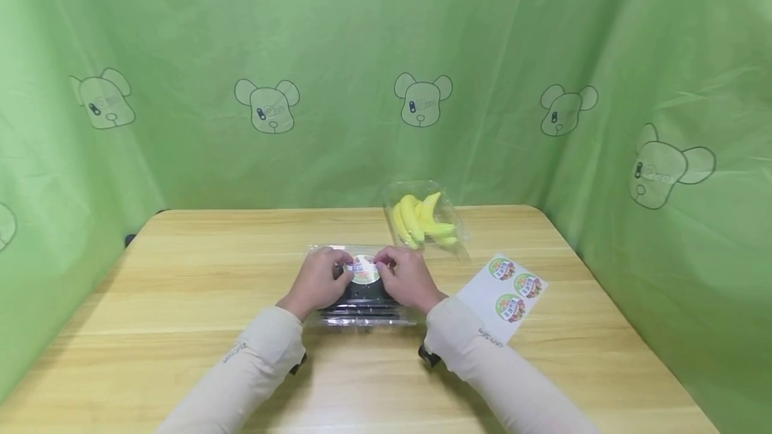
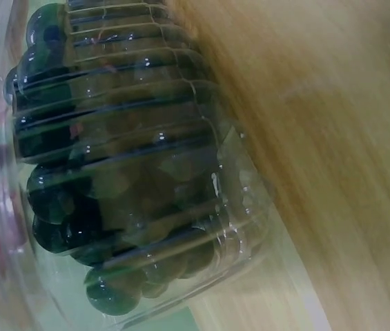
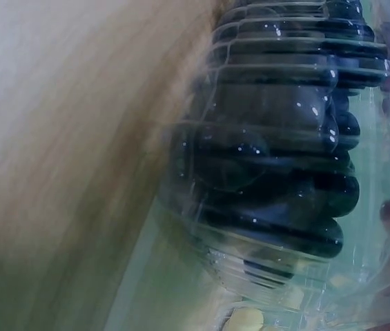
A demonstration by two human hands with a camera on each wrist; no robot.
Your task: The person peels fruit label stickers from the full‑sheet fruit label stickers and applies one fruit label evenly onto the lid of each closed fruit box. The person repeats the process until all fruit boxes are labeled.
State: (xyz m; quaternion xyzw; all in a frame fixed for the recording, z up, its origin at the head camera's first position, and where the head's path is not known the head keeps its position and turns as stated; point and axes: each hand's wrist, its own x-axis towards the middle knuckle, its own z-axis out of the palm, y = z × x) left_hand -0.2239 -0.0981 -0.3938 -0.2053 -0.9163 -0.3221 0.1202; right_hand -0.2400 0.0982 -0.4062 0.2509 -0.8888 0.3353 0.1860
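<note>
Clear plastic box [image 1: 362, 300] of dark round fruit sits on the wood table [image 1: 181, 286], right under both hands. Left hand [image 1: 316, 281] and right hand [image 1: 407, 278] each pinch one edge of a round sticker [image 1: 364, 268] over the lid, fingertips curled onto it from either side.

Risks, as I judge them:
- Sticker could go down crooked or w/ a crease if one side drops first, since both hands pull on it.
- Lid is thin and ribbed, so pressing too hard may dent it or pop it open; wrist views show fruit [image 2: 63, 227] packed tight vs. the wall.
- Box may slide on the smooth table, as neither hand grips it.

Sticker sheet [image 1: 506, 293] lies just right of the right hand; a box of bananas [image 1: 422, 220] is beyond it, well clear.
</note>
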